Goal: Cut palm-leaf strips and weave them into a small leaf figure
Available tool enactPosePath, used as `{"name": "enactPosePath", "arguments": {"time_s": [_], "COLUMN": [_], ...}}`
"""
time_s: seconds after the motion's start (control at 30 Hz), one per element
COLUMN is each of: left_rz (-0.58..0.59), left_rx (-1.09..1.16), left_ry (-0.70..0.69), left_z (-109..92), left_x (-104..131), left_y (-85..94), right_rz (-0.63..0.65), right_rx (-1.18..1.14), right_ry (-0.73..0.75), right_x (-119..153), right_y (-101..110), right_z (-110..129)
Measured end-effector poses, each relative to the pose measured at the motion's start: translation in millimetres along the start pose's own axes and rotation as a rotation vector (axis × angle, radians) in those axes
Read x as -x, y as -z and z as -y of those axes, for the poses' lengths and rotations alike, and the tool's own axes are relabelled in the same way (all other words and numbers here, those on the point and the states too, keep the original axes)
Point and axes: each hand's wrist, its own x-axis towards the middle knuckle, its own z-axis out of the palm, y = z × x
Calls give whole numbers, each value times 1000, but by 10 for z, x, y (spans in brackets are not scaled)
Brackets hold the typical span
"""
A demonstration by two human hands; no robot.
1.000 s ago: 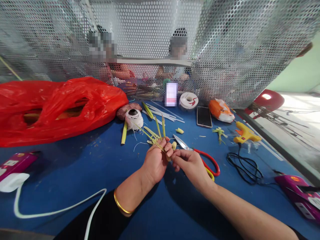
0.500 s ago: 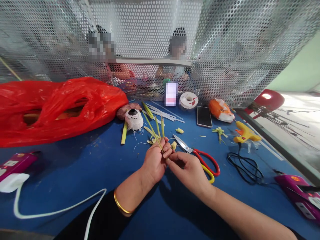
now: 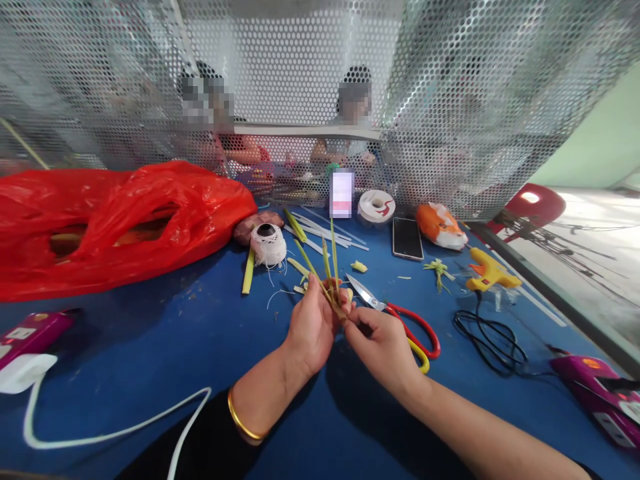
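Over the blue table, my left hand (image 3: 314, 327) cradles a small bunch of narrow green leaf strips (image 3: 329, 270), which fan upward from its fingers. My right hand (image 3: 377, 340) pinches the lower end of the same bunch, thumb against forefinger; the exact grip point is partly hidden. Just right of my hands lie scissors (image 3: 370, 298) with one red and one yellow handle, blades apart. Small pale leaf scraps (image 3: 359, 266) are scattered beyond my fingers. A spool of white thread (image 3: 269, 245) stands to the left, beside a green leaf piece (image 3: 248, 271).
A red plastic bag (image 3: 125, 227) fills the left. At the back are a lit phone (image 3: 342, 193), a white tape roll (image 3: 377, 206) and a dark phone (image 3: 407, 238). A yellow glue gun (image 3: 493, 270) and purple power strip (image 3: 595, 393) lie right. People sit behind the perforated screen (image 3: 310, 67).
My left hand has opened somewhat and turned, so the strips now stand more upright and spread differently. My right hand has shifted slightly right, still at their lower end.
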Motion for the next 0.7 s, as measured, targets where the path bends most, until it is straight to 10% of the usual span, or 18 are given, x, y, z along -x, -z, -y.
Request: {"name": "enactPosePath", "arguments": {"time_s": [0.7], "left_rz": [14], "left_rx": [-38], "left_ry": [-109], "left_z": [-137], "left_x": [3], "left_y": [-6], "right_rz": [158], "right_rx": [76], "right_ry": [130], "right_x": [33], "right_y": [-12], "right_z": [38]}}
